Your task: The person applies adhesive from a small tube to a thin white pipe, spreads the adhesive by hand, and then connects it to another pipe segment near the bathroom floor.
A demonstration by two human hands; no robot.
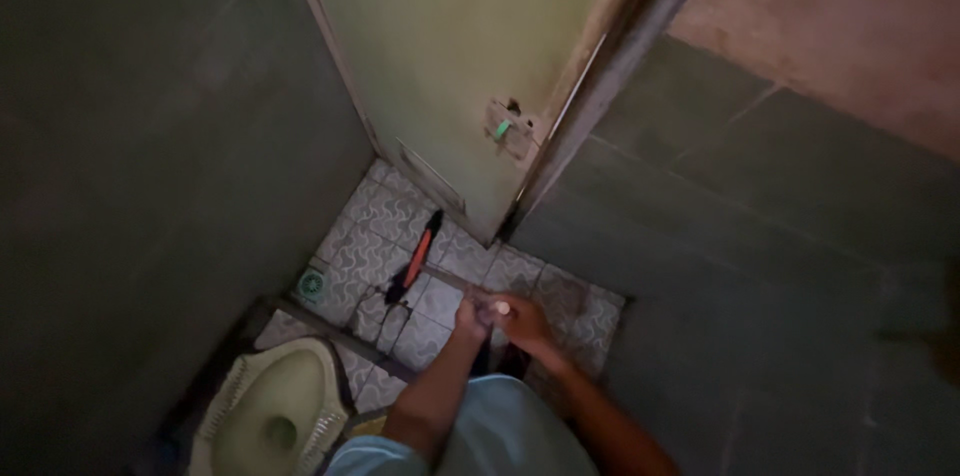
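Hands (500, 319) joined, fingers perhaps pinching small pale object (501, 308), patterned tiles (375, 226).

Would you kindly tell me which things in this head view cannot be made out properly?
- Small pale object between the hands: too small and dim to identify.
- Left hand and right hand: fingers overlap, so the grip is unclear.
- Squat toilet: cut off by the bottom edge.
- Red and black tool on the tiled floor: its kind is lost in the darkness.
- Door latch: blurred.
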